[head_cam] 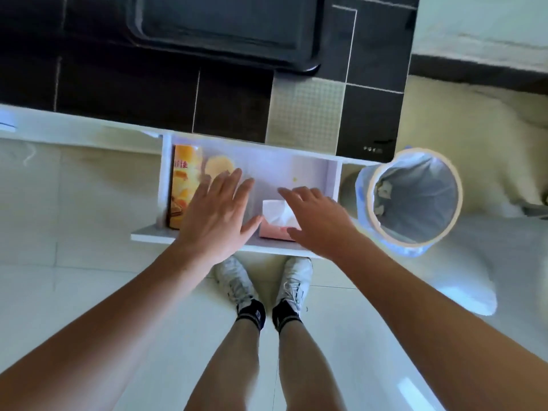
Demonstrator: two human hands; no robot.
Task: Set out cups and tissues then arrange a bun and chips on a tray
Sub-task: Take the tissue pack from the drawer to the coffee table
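Note:
A white drawer stands pulled out below the black counter. Inside it on the left lies an orange chips canister on its side. A pink tissue pack with a white tissue sticking up sits near the drawer's front. My left hand hovers flat with straight fingers over the drawer, between the canister and the pack, covering part of the canister. My right hand reaches over the tissue pack from the right, fingers relaxed and spread, its thumb beside the pack's front. A black tray lies on the counter above.
A round bin lined with a pale bag stands on the floor right of the drawer. My feet in white shoes stand on pale floor tiles just under the drawer front. The black tiled counter spans the top.

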